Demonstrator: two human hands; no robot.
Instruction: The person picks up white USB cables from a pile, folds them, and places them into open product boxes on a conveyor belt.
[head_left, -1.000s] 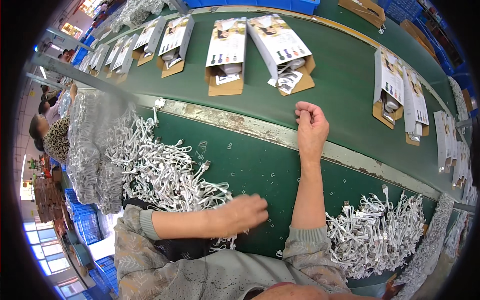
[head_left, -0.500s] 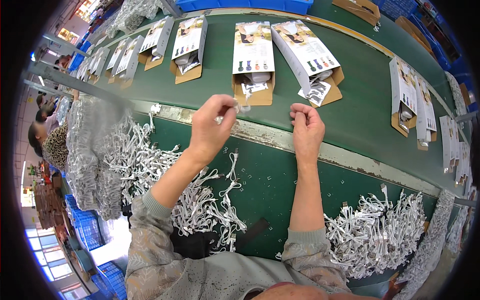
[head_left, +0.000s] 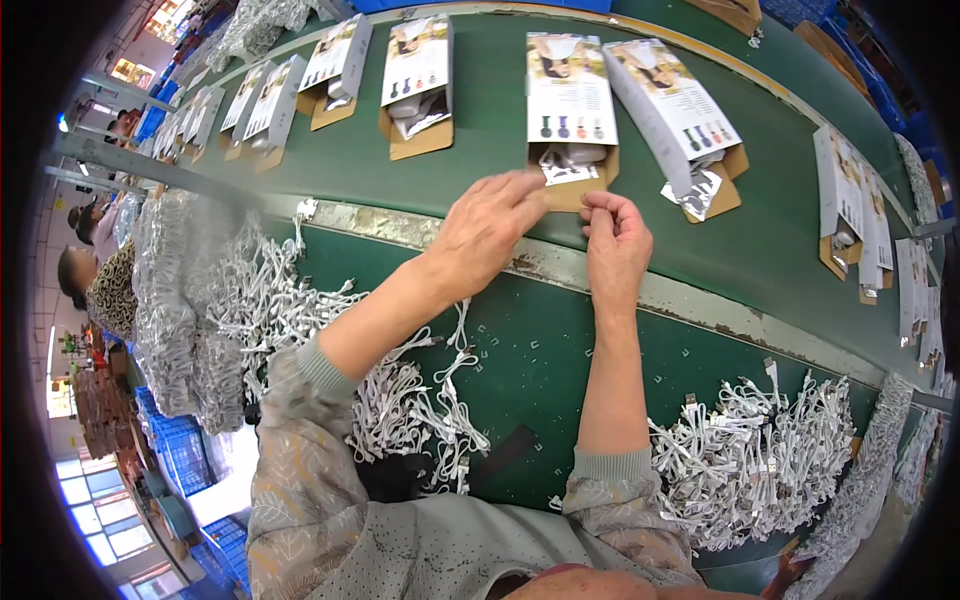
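My left hand (head_left: 492, 222) reaches over the lower flap of an upright-lying white printed box (head_left: 571, 95), its fingers stretched toward the box's open end. Its fingertips are smeared and the thumb is hidden, so I cannot see whether it holds anything. Beside the flap's right edge, my right hand (head_left: 618, 245) is closed, thumb against curled fingers; what lies between them is hidden. Inside the box mouth show a silver packet (head_left: 566, 172) and a whitish rounded part. To the right, a second printed box (head_left: 676, 110) lies tilted, a silver packet (head_left: 698, 190) sticking out.
More open boxes (head_left: 418, 65) lie along the green belt (head_left: 480, 120). A worn metal rail (head_left: 690, 307) separates it from my green worktop (head_left: 530, 350). White cables are heaped left (head_left: 395, 405) and right (head_left: 755, 460). Bundles of clear-wrapped items (head_left: 170, 300) hang at left.
The boxes have shifted right along the belt. My left hand has moved right to the box flap; the small whitish thing at its fingers is out of sight. My right hand has barely moved.
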